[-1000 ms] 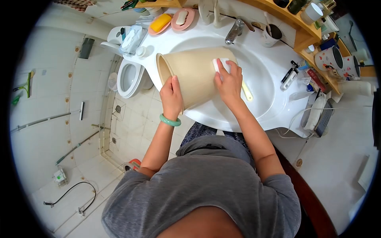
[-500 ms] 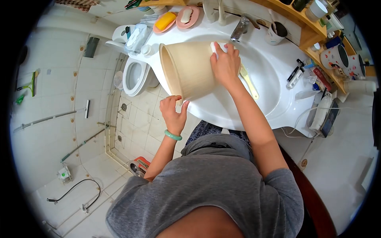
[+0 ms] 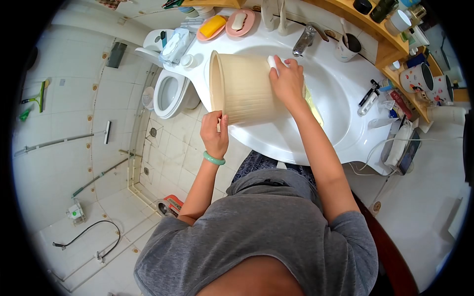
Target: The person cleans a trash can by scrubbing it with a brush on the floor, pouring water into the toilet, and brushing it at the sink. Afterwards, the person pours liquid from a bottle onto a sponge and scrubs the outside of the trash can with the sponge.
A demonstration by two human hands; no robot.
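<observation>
A beige plastic bucket (image 3: 247, 89) lies on its side over the front left of the white sink (image 3: 338, 106), its mouth facing left. My left hand (image 3: 214, 135), with a green bangle at the wrist, pinches the lower part of the bucket's rim. At the base end, my right hand (image 3: 289, 84) is closed on a white sponge (image 3: 272, 61) and rests against the bucket's outside. Partly hidden behind my right forearm, a pale yellow-green brush (image 3: 314, 111) lies in the basin.
Beyond the basin stand the faucet (image 3: 304, 40) and a cup with a toothbrush (image 3: 348, 48). Two soap dishes (image 3: 240, 28) and a wipes pack (image 3: 176, 45) sit at the back left. A wooden shelf (image 3: 377, 29) overhangs the right side. The toilet (image 3: 169, 94) is left.
The bucket has shifted slightly right and turned so its rim stands more upright in view. My left fingers have closed more on the rim. My right hand has moved slightly right and down with the sponge.
</observation>
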